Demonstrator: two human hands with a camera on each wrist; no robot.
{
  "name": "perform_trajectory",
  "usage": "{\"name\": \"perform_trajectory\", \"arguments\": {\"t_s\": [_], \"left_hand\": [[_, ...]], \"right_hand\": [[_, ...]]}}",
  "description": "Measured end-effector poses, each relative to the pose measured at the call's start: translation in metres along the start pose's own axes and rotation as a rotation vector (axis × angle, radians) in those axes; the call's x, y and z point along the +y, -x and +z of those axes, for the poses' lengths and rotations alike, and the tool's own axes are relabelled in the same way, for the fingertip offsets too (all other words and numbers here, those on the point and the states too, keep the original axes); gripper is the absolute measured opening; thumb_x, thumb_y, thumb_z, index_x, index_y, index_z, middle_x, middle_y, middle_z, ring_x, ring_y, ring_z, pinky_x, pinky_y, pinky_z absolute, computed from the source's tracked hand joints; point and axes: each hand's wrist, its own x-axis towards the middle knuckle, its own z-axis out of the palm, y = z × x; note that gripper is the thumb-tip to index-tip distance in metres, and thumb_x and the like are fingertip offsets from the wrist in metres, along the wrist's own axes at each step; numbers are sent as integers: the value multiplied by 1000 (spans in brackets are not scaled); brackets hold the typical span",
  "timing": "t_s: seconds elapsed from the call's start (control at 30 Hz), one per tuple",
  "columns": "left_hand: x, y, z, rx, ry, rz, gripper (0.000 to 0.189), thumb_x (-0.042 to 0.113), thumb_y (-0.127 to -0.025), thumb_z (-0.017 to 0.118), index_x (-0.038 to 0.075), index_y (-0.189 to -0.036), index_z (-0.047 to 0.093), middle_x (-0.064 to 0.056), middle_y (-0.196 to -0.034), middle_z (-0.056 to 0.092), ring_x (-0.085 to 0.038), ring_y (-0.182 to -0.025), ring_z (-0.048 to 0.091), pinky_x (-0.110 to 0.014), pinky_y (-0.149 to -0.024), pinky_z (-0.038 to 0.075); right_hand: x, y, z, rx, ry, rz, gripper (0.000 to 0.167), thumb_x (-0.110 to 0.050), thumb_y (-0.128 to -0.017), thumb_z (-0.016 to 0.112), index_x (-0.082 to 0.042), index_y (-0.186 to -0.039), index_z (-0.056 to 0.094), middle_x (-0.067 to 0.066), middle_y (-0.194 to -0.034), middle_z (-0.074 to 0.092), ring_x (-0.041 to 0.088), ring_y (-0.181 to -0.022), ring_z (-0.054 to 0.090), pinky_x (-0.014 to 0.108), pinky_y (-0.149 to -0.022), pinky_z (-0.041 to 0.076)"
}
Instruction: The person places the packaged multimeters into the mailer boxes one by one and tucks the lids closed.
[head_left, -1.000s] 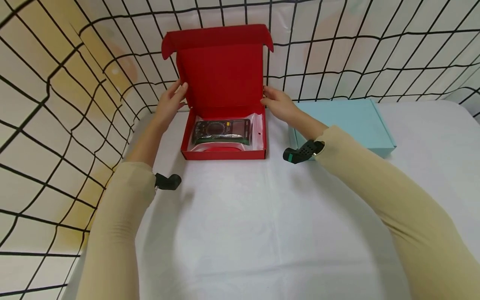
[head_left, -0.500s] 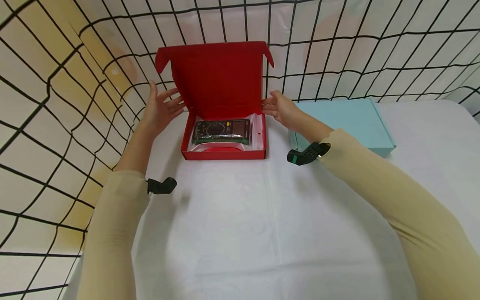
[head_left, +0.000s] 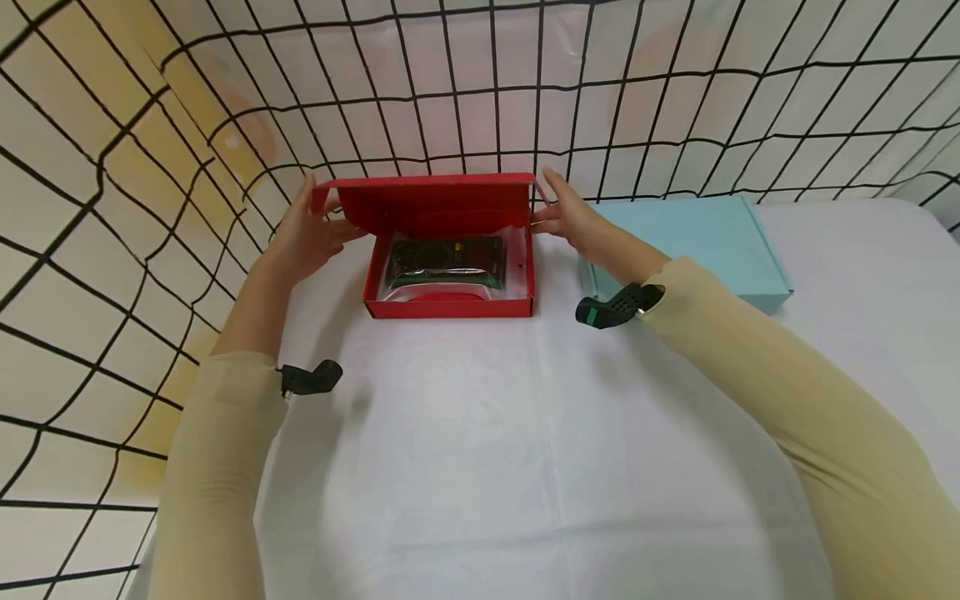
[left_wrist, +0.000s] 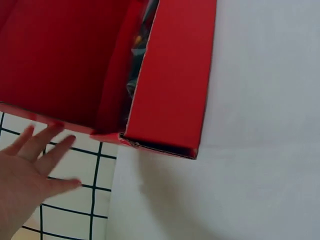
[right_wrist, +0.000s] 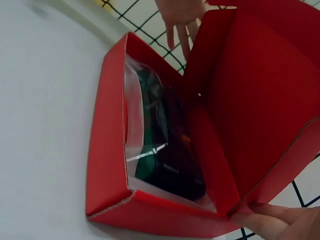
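A red cardboard box [head_left: 448,309] stands on the table, its lid [head_left: 442,196] tilted forward over the back part. Inside lies a dark multimeter [head_left: 450,262] with green edges, wrapped in a clear plastic bag [head_left: 517,271]. My left hand [head_left: 303,237] is beside the lid's left side with fingers spread, and the left wrist view shows the fingertips [left_wrist: 56,129] at the lid's edge. On the other side, my right hand [head_left: 576,218] touches the box near the hinge corner with extended fingers [right_wrist: 267,224], its thumb raised by the lid flap.
A light blue box [head_left: 697,242] lies shut to the right, partly behind my right forearm. Black wire mesh [head_left: 450,108] rises along the back and the left side. A white cloth [head_left: 465,433] covers the table.
The lid has swung from nearly upright forward and down, shading the multimeter. My left hand has moved left and lower, its fingers now spread; my right hand has shifted slightly right, thumb raised.
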Motion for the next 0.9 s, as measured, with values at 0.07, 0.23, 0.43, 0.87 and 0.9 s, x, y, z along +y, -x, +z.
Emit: {"name": "perform_trajectory", "arguments": {"t_s": [0.07, 0.23, 0.43, 0.87, 0.9], "left_hand": [[0, 1, 0, 0, -63, -4, 60, 56, -93, 34, 16, -138, 36, -12, -144, 39, -32, -136, 28, -48, -113, -5], [-6, 3, 2, 32, -225, -59, 48, 40, -94, 45, 11, -132, 43, -4, -132, 44, -25, -126, 33, -42, -111, 16], [-18, 8, 8, 94, -501, -144, 55, 32, -94, 50, 14, -143, 33, -10, -146, 29, -27, -132, 26, -43, -110, 24], [-44, 28, 28, 107, -552, -196, 64, 32, -96, 45, 19, -149, 12, -13, -152, 19, -31, -137, 22, -52, -109, 23], [-46, 29, 29, 115, -553, -194, 64, 33, -96, 45, 18, -149, 12, -13, -152, 19, -32, -137, 22, -52, -109, 23]], "right_hand": [[0, 0, 0, -12, 27, 14, 71, -62, -92, 20, -27, -148, -4, 17, -140, 42, 27, -129, 41, 50, -113, 1], [8, 5, 6, -22, 159, 42, 70, -56, -90, 39, -19, -147, 24, 11, -143, 38, 28, -134, 31, 53, -112, 7], [25, 21, 20, 139, 267, 20, 56, -40, -90, 54, -9, -136, 45, 9, -142, 40, 27, -132, 31, 51, -107, 27], [61, 33, 45, 163, 284, -109, 65, -25, -93, 53, -4, -146, 21, 17, -147, 31, 29, -134, 32, 42, -100, 39], [63, 33, 45, 165, 293, -110, 64, -25, -93, 53, -4, -146, 22, 16, -147, 31, 29, -134, 32, 42, -100, 39]]}}
